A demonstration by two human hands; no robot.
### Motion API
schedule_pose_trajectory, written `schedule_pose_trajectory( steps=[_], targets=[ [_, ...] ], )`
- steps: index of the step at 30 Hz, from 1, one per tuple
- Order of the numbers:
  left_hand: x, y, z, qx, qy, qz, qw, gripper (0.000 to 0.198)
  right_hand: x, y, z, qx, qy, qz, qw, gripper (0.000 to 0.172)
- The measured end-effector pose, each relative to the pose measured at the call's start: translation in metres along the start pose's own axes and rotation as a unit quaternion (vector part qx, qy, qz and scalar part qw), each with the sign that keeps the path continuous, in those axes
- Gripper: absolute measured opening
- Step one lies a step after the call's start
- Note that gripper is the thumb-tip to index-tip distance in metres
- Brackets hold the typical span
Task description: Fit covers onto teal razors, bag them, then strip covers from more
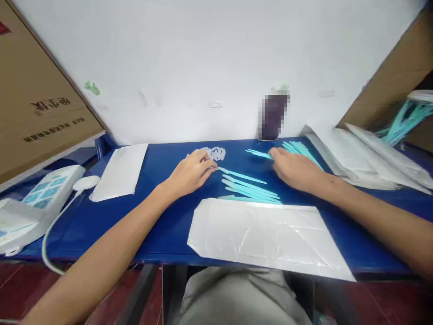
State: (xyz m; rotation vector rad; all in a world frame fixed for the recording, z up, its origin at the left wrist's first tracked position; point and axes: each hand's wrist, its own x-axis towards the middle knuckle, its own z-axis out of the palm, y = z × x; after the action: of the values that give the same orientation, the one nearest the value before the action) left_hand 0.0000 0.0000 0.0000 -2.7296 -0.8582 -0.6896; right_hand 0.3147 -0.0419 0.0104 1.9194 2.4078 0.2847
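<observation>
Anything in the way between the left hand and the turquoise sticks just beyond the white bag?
Nothing visible. The left hand has its fingertips at the left end of the farthest stick in that group; the white bag lies on the near side, not between them.

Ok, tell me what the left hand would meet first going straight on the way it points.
First, the turquoise stick right at the left hand; beyond it, probably the sticks by the right hand, though depth is unclear.
</observation>
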Motion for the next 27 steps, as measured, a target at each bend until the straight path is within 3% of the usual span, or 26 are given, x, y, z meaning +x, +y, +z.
schedule_pose_trajectory(
  steps=[3,6,13,18,27],
  targets=[
    [0.004,0.009,-0.005,-0.117,0.099,-0.043,0.987,0.017,-0.001,-0.005,-0.002,0.022,0.017,0.031,0.999,0.029],
    [0.005,0.018,-0.005,-0.213,0.155,-0.077,0.961,0.013,-0.003,-0.010,0.000,0.082,0.052,0.011,0.995,0.033],
    [0.004,0.026,0.008,-0.289,0.182,-0.106,0.934,0.010,-0.006,-0.016,0.013,0.169,0.172,-0.094,0.966,0.038],
    [0.007,0.025,0.009,-0.356,0.185,-0.171,0.900,0.024,-0.005,-0.019,0.017,0.228,0.227,-0.163,0.933,0.036],
    [0.006,0.023,0.013,-0.356,0.135,-0.168,0.909,0.023,-0.006,-0.020,0.018,0.262,0.258,-0.130,0.921,0.032]
  ],
)
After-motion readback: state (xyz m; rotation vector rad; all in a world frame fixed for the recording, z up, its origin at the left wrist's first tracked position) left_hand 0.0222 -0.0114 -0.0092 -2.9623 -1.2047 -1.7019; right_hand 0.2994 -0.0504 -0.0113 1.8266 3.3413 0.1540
